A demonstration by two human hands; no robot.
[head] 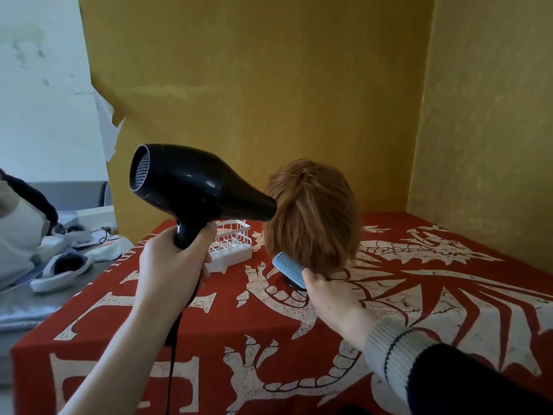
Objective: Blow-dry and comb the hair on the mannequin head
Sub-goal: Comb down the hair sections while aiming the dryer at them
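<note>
Standing mid-tabletop: short ginger-brown wig hair on mannequin head, mid-task, drying and combing together. Right grip pinching pale blue plastic comb at the hair's lower ends; left grip curling round black hair dryer, nozzle nearly touching hair. Probably next: lifting comb higher. Crowding leftward beyond the dryer grip: white wire basket. Open red dragon-print tabletop lying rightward.

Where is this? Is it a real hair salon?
Probably not: it looks like a room at home. The mannequin head stands on a red printed cloth against a torn yellow backdrop, with slippers nearby.
</note>
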